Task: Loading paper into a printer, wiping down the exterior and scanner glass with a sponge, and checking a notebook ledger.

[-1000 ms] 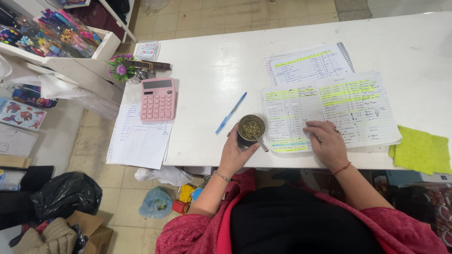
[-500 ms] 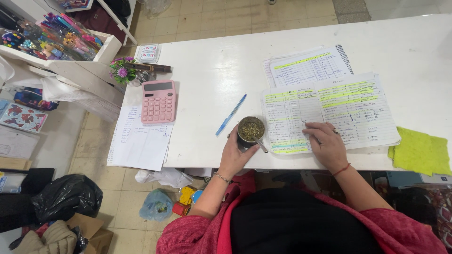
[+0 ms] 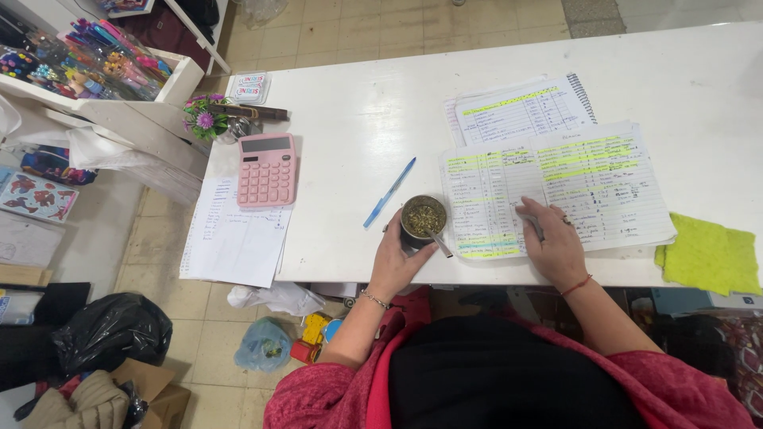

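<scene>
My left hand (image 3: 395, 258) grips a round cup of green herb tea (image 3: 422, 217) with a metal straw (image 3: 438, 242), resting near the front edge of the white table (image 3: 358, 119). My right hand (image 3: 554, 238) lies flat on an open lined ledger (image 3: 556, 187) marked with yellow highlighter, and seems to hold a pen against the page. A blue pen (image 3: 389, 192) lies on the table just left of the cup.
A spiral notebook (image 3: 524, 107) sits behind the ledger. A pink calculator (image 3: 266, 169) rests on loose sheets (image 3: 234, 238) at the table's left end, by a small flower pot (image 3: 208, 117). A yellow-green cloth (image 3: 707, 254) lies at right. Shelves and bags crowd the floor at left.
The cup and my left hand have stayed in place. My right hand has shifted very slightly on the ledger page.
</scene>
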